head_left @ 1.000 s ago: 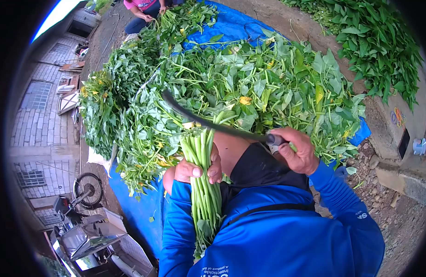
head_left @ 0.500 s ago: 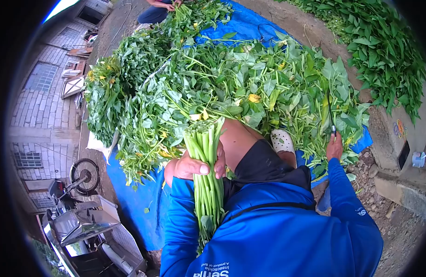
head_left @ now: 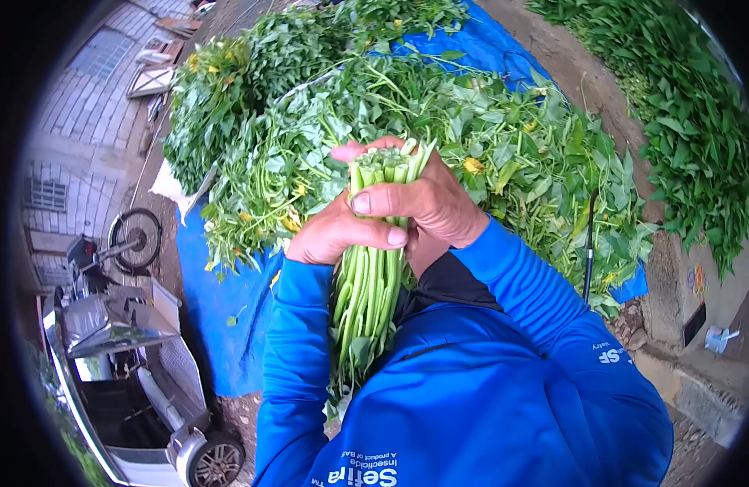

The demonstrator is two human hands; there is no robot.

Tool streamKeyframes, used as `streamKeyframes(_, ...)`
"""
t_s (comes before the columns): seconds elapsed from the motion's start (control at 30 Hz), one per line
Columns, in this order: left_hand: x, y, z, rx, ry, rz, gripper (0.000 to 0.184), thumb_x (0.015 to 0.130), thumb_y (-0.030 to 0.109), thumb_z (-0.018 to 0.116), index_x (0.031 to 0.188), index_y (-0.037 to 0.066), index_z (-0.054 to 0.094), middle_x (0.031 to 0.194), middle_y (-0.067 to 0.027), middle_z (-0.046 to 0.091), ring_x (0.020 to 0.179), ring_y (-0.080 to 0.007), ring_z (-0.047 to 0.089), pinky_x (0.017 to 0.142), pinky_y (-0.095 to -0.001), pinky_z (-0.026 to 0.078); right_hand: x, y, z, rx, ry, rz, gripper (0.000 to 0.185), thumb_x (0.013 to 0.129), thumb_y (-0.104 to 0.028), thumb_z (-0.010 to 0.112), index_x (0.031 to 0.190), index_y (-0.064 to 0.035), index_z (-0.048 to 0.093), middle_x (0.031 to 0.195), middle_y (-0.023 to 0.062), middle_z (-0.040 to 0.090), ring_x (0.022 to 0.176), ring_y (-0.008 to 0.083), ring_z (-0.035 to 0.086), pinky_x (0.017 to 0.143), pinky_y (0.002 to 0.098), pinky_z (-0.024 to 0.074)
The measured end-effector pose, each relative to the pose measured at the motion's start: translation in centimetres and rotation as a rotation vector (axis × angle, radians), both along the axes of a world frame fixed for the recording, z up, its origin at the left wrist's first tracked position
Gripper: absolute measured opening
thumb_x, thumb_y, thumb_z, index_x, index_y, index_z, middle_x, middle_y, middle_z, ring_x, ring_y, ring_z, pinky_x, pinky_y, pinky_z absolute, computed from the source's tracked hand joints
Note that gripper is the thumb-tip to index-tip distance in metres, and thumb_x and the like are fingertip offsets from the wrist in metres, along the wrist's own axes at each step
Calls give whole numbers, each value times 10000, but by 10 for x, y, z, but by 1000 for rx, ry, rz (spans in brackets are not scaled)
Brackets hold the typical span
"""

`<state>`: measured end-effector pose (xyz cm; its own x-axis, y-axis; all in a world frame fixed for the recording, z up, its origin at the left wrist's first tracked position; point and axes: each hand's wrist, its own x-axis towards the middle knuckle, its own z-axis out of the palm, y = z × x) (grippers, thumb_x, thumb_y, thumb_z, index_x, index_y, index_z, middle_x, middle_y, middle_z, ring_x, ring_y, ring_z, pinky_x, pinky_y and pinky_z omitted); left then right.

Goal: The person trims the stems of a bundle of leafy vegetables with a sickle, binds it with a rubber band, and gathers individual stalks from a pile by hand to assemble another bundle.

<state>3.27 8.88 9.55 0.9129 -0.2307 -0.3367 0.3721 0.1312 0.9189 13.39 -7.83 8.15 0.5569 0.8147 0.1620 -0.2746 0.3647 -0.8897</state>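
A thick bundle of leafy green stems (head_left: 368, 284) stands in front of my chest, cut ends up and leaves hanging toward my lap. My left hand (head_left: 330, 231) is closed around its upper part, thumb across the front. Just above, my right hand (head_left: 439, 199) wraps the bundle near the cut ends, its thumb also across the front. The far-side fingers of both hands are mostly hidden behind the stems. To the right, a thin, dark, curved-tipped blade tool (head_left: 590, 243) lies on the cut greens, apart from my hands.
A large heap of loose leafy stems (head_left: 504, 154) spreads over a blue tarp (head_left: 220, 325). Dense bunches of greens (head_left: 204, 130) stand at the left, and more greens (head_left: 691, 122) lie at the right. A motorcycle with a sidecar (head_left: 131, 349) is parked at the lower left.
My right hand has let go of the blade tool at the right and come across to the bundle's top, closing on it. The blade tool stays on the greens. My view has shifted.
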Motion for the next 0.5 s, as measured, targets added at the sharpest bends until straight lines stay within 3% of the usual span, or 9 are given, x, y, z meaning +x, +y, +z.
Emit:
streamKeyframes(0.03,-11,4,27,44,104,0,678,842,282,859,1402,-6,606,1167,-139,707,1093,-255,687,971,-394,557,-2,11,10,11,-70,2,570,776,-180,833,1257,83,676,1360,252,699,1239,279,675,1091,423,515)
streamKeyframes(0.1,-30,29,29,112,8,29,872,882,447,870,1527,-10,504,1357,-140,639,1263,-250,617,1068,-395,520,-14,40,28,128,57,115,530,783,-124,819,1244,81,656,1296,244,719,1151,274,713,1043,440,556)
streamKeyframes(0.13,-45,38,28,-22,-60,70,1047,902,595,827,1617,-20,373,1469,-134,569,1363,-243,543,1144,-387,469,-22,54,40,182,114,174,571,798,-70,806,1305,71,586,1173,210,745,1031,254,745,945,420,609)
streamKeyframes(0.27,-101,42,75,233,-326,420,1269,822,720,841,1656,-50,273,1464,-129,558,1370,-226,534,1153,-365,443,-47,113,87,286,-140,25,658,851,-30,776,1420,42,453,1009,140,733,859,200,740,791,333,623)
streamKeyframes(0.3,-112,25,92,296,-515,539,1216,774,665,910,1593,-49,364,1417,-119,591,1292,-198,583,1074,-348,491,-54,124,109,334,-169,-46,576,869,-37,780,1370,41,505,1012,134,737,821,187,734,769,323,618)
streamKeyframes(0.37,-112,21,122,716,-581,677,964,773,486,961,1452,-25,505,1304,-101,660,1171,-180,638,988,-343,528,-60,147,150,472,-356,-58,437,888,-67,784,1275,24,603,1041,128,747,793,172,734,754,327,620)
streamKeyframes(0.4,-119,22,146,733,-464,697,834,763,392,965,1366,-10,552,1234,-89,685,1104,-178,658,942,-347,542,-58,154,165,450,-373,132,349,935,-135,786,1239,3,683,1105,113,753,904,159,744,845,318,617)
streamKeyframes(0.47,-129,29,173,844,-437,772,579,748,201,942,1212,16,651,1066,-59,729,944,-181,698,852,-350,571,-86,136,223,543,-236,214,300,903,-42,680,1176,18,571,786,13,619,607,111,584,600,285,561)
streamKeyframes(0.5,-132,32,177,820,-549,819,553,752,192,935,1199,16,661,1053,-56,733,930,-181,700,846,-350,574,-89,143,233,602,-291,231,270,892,-33,684,1135,25,581,789,19,616,627,113,593,594,282,555)
